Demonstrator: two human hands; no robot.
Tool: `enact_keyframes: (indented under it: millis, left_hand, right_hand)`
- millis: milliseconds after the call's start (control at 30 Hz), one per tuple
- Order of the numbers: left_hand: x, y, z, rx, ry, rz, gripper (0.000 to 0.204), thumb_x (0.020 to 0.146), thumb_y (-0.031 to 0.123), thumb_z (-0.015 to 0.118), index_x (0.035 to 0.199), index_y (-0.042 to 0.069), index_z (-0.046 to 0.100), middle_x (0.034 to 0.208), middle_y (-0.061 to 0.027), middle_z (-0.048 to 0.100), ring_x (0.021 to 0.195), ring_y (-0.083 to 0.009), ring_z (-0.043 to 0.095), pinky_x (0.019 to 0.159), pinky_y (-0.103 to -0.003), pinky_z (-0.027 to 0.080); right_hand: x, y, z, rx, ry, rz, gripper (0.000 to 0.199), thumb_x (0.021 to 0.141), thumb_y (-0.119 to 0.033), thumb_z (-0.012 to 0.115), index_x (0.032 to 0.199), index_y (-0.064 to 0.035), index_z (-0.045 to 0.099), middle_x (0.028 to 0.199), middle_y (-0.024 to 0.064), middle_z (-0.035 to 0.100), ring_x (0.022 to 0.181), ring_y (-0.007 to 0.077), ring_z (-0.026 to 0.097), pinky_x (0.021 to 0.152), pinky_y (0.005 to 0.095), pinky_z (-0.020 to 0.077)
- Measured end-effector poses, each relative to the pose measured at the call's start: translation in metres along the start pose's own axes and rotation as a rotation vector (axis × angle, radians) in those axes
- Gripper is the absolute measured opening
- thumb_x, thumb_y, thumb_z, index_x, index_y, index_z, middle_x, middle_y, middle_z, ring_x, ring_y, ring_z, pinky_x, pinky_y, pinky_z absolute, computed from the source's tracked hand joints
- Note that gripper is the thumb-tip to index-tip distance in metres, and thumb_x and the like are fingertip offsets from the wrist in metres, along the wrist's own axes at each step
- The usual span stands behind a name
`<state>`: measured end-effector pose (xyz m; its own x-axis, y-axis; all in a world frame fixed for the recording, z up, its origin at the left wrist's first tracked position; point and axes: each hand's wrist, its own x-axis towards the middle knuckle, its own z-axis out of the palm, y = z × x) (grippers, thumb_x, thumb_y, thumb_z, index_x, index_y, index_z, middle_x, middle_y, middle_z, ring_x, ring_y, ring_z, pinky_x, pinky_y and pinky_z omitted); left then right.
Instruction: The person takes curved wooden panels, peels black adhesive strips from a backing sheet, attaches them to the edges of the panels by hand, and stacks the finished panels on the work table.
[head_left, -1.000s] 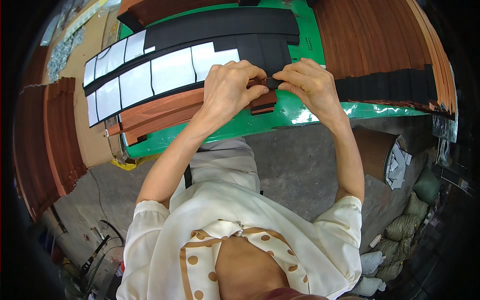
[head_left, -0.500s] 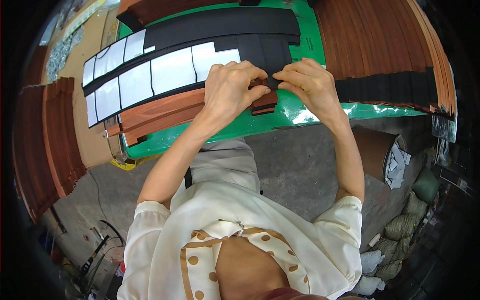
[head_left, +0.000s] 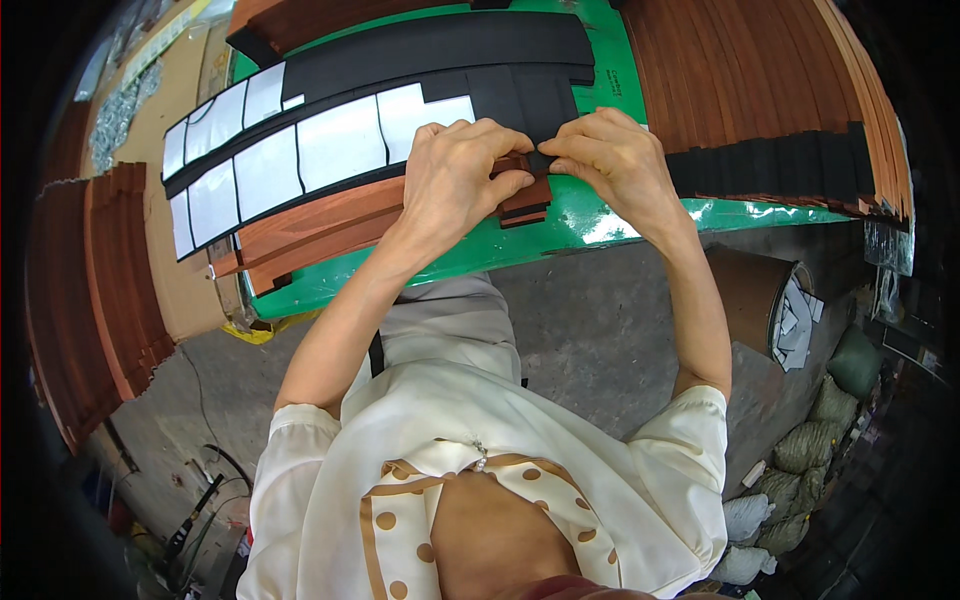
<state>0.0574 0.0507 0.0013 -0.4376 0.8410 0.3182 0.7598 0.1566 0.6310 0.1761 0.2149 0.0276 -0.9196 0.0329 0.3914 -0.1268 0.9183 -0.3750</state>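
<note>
My left hand (head_left: 462,172) is closed in a pinch on a reddish-brown wooden slat (head_left: 512,164). Close beside it, my right hand (head_left: 612,158) pinches a small black strip (head_left: 540,160) at the slat's end, the fingertips of both hands nearly touching. How the strip sits against the wood is partly covered by my fingers. Just beyond lie black sheets (head_left: 440,45) with white backing pieces (head_left: 340,140) on their left part. More wooden slats (head_left: 320,232) rest under and beside my left wrist.
A green table top (head_left: 590,215) carries the work. At right lies a large row of wooden slats with black ends (head_left: 760,90). More slats (head_left: 120,270) are at far left by cardboard (head_left: 180,290). A brown bin (head_left: 750,290) with white scraps and several sacks (head_left: 800,450) stand on the floor.
My hands have stayed at the same slat end, with only a slight shift of the fingers. My right fingertips have moved a little closer to the left ones.
</note>
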Motion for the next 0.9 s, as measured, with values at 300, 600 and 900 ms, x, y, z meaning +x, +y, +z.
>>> enact_keyframes:
  millis: [300,600,900]
  left_hand:
    - [-0.002,-0.001,0.005,0.026,0.076,0.074,0.023,0.069,0.021,0.077,0.086,0.008,0.069,0.081,0.0009,0.066,0.072,-0.0156,0.059,0.073,-0.032,0.036]
    - [-0.002,0.001,0.003,0.026,0.063,0.091,0.021,0.071,0.019,0.075,0.088,0.009,0.069,0.079,0.0012,0.065,0.068,-0.0148,0.059,0.071,-0.032,0.036]
    - [-0.003,0.003,0.007,0.049,0.096,0.199,0.017,0.074,0.013,0.071,0.090,0.011,0.068,0.080,0.0013,0.059,0.072,-0.0157,0.057,0.069,-0.032,0.040]
  right_hand:
    - [-0.005,0.001,0.003,0.026,-0.001,0.040,0.023,0.066,-0.011,0.075,0.088,-0.0076,0.071,0.084,0.0018,0.065,0.078,0.0218,0.059,0.070,0.0346,0.0481]
    - [-0.026,0.015,-0.008,0.202,0.028,0.228,0.027,0.073,-0.012,0.073,0.100,-0.0061,0.069,0.095,0.0072,0.066,0.084,0.0231,0.061,0.072,0.0326,0.0493]
    - [-0.028,0.016,0.000,0.246,0.047,0.259,0.021,0.077,-0.011,0.071,0.096,-0.0034,0.068,0.092,0.0074,0.067,0.081,0.0228,0.062,0.072,0.0322,0.0494]
